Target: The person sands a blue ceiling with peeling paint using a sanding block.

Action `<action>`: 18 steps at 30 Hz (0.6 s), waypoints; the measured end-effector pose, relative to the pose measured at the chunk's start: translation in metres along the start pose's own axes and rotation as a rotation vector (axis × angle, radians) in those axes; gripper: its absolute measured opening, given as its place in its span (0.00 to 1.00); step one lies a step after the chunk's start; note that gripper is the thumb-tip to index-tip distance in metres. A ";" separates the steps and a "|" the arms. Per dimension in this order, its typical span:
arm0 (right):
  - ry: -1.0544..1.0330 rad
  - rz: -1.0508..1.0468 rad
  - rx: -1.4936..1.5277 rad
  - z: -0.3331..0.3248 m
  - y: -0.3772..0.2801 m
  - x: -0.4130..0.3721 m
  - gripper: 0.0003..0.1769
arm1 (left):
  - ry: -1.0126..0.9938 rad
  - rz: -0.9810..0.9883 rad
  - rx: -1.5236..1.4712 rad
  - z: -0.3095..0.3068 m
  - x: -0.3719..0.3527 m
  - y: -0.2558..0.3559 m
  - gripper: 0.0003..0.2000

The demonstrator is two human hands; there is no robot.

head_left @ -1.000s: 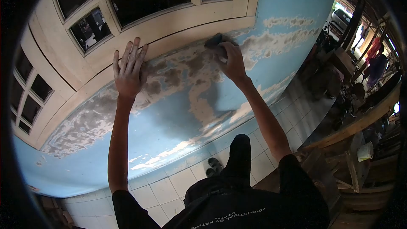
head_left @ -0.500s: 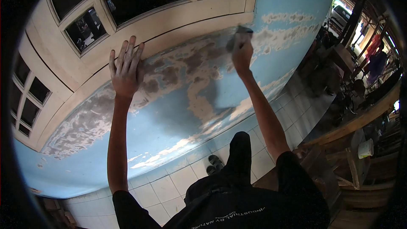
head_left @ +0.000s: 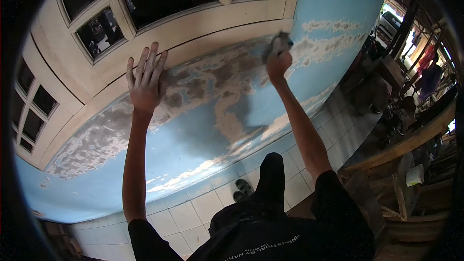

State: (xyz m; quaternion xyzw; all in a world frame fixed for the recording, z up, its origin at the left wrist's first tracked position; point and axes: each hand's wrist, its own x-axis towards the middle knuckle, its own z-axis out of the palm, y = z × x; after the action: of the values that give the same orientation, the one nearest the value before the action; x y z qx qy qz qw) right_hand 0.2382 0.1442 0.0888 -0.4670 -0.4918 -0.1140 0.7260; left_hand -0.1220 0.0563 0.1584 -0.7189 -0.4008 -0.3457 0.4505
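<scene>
My left hand [head_left: 147,82] lies open with fingers spread against the lower part of the cream window frame [head_left: 193,36], its fingers dusty grey. My right hand [head_left: 279,64] is closed around a dark, flat piece of sandpaper [head_left: 277,44], smeared by motion, and presses it to the wall just below the frame's right part. Around both hands the light blue wall [head_left: 193,125] is worn into grey and beige patches [head_left: 227,70], with paint gone in irregular shapes. How the fingers wrap the sandpaper is partly hidden by blur.
Below the wall runs a white tiled floor [head_left: 179,215] with a pair of dark sandals [head_left: 243,190]. To the right stand a wooden beam [head_left: 406,140], a white cup [head_left: 414,175] and dark clutter [head_left: 372,92]. Dark glass panes [head_left: 169,2] sit in the frame.
My right hand and the sandpaper have shifted slightly right and down along the wall, and the wrist has turned. The left hand stays on the frame. The view has moved a little.
</scene>
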 end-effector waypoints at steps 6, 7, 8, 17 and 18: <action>-0.256 -0.338 -0.222 -0.002 0.012 -0.021 0.09 | 0.034 0.015 0.001 0.003 0.001 0.001 0.28; -0.213 -0.246 -0.303 -0.001 0.009 -0.014 0.10 | 0.041 0.004 -0.019 0.002 0.001 0.002 0.28; 0.013 -0.139 -0.202 0.004 0.008 -0.001 0.12 | 0.039 0.004 -0.015 0.002 0.001 0.001 0.28; -0.266 -0.251 -0.246 0.005 0.002 -0.026 0.19 | 0.000 0.003 0.000 0.002 0.000 0.000 0.27; -0.212 -0.277 -0.231 0.005 0.006 -0.020 0.19 | 0.029 0.007 -0.030 0.002 0.002 0.001 0.27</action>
State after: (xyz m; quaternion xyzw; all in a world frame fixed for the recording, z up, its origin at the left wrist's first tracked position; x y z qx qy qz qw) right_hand 0.2290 0.1454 0.0696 -0.4846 -0.6087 -0.2186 0.5890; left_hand -0.1205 0.0583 0.1589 -0.7218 -0.3868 -0.3605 0.4466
